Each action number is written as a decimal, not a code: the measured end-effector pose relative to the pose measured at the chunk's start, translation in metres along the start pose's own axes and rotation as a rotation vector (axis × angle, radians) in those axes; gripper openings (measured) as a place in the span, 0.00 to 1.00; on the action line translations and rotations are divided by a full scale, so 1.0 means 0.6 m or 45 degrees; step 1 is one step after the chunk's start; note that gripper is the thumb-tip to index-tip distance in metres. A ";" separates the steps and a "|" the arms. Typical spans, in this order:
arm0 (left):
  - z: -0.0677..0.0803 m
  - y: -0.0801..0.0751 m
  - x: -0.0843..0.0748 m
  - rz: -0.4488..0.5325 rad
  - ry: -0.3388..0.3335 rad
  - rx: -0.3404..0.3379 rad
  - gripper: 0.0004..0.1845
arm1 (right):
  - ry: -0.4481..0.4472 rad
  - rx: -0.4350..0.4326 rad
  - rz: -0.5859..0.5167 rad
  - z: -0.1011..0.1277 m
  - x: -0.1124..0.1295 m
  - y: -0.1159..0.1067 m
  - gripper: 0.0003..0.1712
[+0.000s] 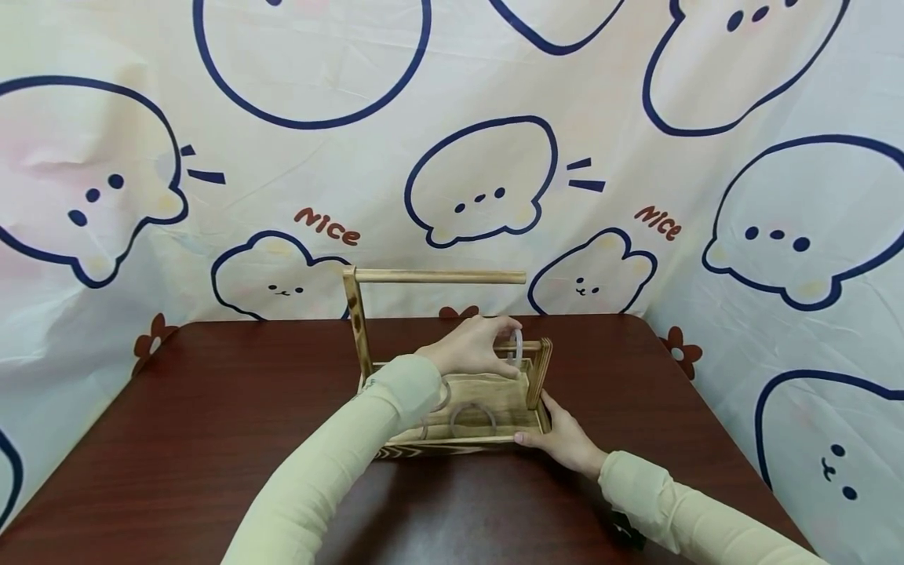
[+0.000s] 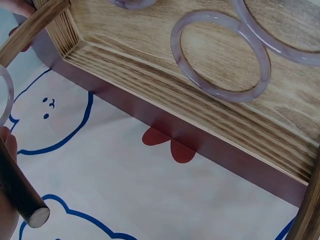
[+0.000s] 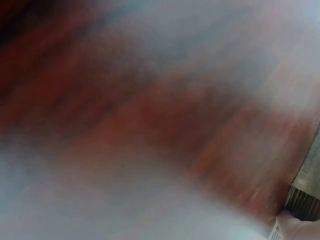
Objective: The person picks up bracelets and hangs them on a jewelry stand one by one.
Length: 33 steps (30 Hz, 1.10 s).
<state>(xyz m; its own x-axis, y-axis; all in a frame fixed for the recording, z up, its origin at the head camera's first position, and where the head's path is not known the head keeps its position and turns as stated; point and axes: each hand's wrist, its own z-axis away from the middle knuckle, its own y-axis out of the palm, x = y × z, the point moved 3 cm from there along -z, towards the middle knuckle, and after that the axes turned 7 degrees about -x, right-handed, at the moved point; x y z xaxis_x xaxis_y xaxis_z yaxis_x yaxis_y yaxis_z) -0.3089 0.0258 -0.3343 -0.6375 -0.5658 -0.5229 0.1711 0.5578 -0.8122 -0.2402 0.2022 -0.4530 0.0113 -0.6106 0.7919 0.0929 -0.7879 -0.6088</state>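
Observation:
My left hand point(image 1: 466, 347) pinches a pale, translucent bangle point(image 1: 519, 345) between thumb and fingers. The bangle overlaps the short lower bar point(image 1: 504, 347) of a wooden display stand point(image 1: 356, 322), close to its right post point(image 1: 539, 373). With thumb over the front edge, my right hand point(image 1: 565, 439) grips the right end of the stand's tray point(image 1: 459, 450). Several lilac bangles point(image 2: 218, 93) lie inside the tray, partly hidden by my left arm in the head view. In the left wrist view, the held bangle is cut off at the left edge.
The stand's long upper bar point(image 1: 438, 277) runs from the left post, its right end free. Under the stand is a dark red-brown table point(image 1: 247, 408). A cartoon-printed cloth point(image 1: 381, 173) hangs behind and at both sides. Most of the right wrist view is blurred.

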 end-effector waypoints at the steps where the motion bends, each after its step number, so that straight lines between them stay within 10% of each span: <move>1: -0.001 0.001 0.000 0.002 -0.001 0.003 0.39 | -0.002 0.002 0.001 0.000 0.000 0.000 0.60; 17: -0.003 0.010 -0.003 -0.176 -0.049 0.105 0.41 | 0.039 0.023 0.002 -0.002 -0.002 0.001 0.61; 33: -0.006 0.012 0.000 -0.103 -0.071 0.109 0.47 | 0.026 0.011 -0.001 -0.001 -0.005 0.001 0.61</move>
<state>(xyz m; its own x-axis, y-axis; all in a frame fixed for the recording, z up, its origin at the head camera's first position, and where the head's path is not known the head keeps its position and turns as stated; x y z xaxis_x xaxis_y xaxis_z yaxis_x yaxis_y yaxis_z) -0.3104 0.0320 -0.3393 -0.6096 -0.6409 -0.4665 0.1862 0.4563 -0.8702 -0.2410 0.2038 -0.4556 -0.0088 -0.6114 0.7913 0.1013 -0.7878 -0.6075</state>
